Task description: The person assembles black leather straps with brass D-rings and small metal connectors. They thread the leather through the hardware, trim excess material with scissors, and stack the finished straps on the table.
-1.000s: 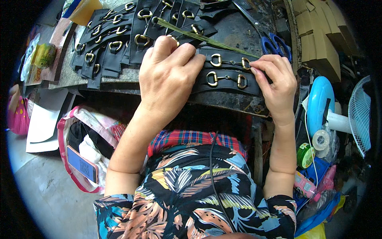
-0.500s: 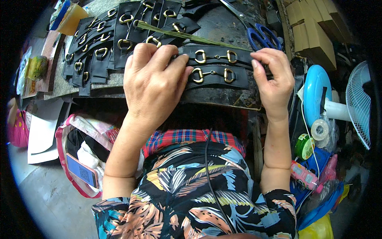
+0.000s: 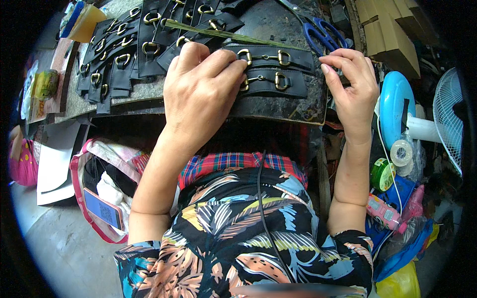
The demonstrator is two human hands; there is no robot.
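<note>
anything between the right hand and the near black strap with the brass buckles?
Nothing visible. The right hand sits at the right end of the near black strap, fingertips at its edge with no object between. The left hand lies flat over the strap's left part. The blue scissors lie farther back, clear of the hand.

top: short-sleeved shirt, dark with a leafy tropical print
lap: red plaid cloth
cable: thin black cord down the front
</note>
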